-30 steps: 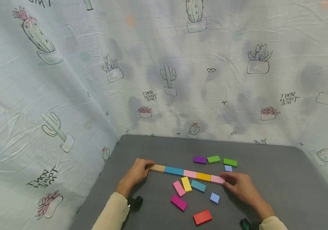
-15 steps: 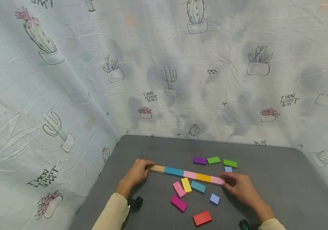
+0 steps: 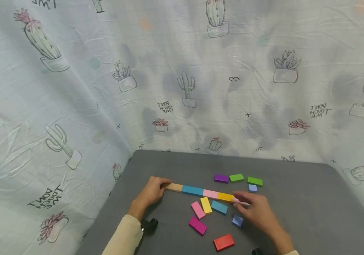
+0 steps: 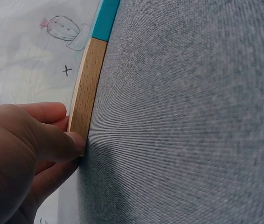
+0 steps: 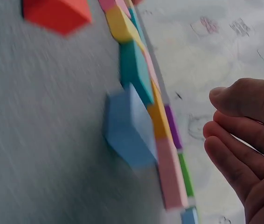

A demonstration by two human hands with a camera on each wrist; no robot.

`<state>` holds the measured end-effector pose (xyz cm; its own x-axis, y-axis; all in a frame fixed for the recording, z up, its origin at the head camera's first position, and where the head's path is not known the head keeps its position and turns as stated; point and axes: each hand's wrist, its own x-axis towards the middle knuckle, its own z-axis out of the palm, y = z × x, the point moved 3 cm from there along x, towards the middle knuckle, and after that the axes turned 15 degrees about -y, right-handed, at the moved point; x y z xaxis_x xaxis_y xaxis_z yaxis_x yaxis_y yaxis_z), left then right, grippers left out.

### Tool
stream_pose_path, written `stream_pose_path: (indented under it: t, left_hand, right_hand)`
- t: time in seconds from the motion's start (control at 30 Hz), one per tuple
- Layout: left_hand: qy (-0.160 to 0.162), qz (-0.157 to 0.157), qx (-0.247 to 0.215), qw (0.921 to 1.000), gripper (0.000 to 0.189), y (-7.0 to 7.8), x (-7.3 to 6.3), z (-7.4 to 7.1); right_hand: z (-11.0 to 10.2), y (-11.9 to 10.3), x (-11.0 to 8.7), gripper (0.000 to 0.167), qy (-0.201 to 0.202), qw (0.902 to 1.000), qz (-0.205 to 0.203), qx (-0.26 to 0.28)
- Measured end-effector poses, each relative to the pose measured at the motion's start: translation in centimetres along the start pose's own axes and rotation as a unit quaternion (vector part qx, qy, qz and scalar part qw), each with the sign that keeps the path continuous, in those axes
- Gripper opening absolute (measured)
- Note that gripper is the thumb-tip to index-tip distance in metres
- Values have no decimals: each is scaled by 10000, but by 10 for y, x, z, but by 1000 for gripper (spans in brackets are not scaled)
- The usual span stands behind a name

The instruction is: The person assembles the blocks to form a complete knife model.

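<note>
A straight row of blocks lies on the table: a tan wooden block [image 3: 174, 187], a blue block [image 3: 192, 191], a pink block [image 3: 210, 194], an orange-yellow block [image 3: 225, 197] and, at the right end, another pink block [image 5: 171, 175]. My left hand [image 3: 153, 189] pinches the row's left end; in the left wrist view its thumb is on the wooden block's end. Over the right-end pink block, partly covering it in the head view, hovers my right hand [image 3: 256, 209]. Its fingers are loosely bent with nothing between them, and the right wrist view shows them apart from the blocks.
In front of the row lie a pink block [image 3: 198, 210], a yellow block [image 3: 206, 205], a teal block [image 3: 219, 207], a magenta block [image 3: 198, 226], a periwinkle block [image 3: 237, 221] and a red block [image 3: 224, 242]. Behind it are purple [image 3: 221, 178], green and periwinkle blocks. A cactus-print curtain [image 3: 185, 134] surrounds the table.
My right hand has let go of the row's right end and moved left and slightly toward me, over the end pink block. My left hand keeps its place.
</note>
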<state>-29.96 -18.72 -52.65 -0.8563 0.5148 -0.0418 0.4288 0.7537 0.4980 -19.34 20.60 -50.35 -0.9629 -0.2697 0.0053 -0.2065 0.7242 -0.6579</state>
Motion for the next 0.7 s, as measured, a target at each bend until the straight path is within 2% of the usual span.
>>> stream_pose_path:
  t: [0.27, 0.4, 0.53, 0.7]
  left_hand:
    - [-27, -41, 66, 10000, 33, -1, -1, -1]
    - [-21, -43, 44, 10000, 33, -1, -1, -1]
    - [6, -6, 60, 10000, 32, -2, -1, 0]
    - [26, 29, 88, 10000, 31, -2, 0, 0]
  right_hand:
    - [33, -14, 13, 40, -336, 9975, 138, 610]
    - [44, -20, 19, 39, -497, 9970, -147, 578]
    - [52, -26, 22, 39, -715, 9961, -462, 225]
    - [60, -37, 28, 40, -925, 9916, -714, -553]
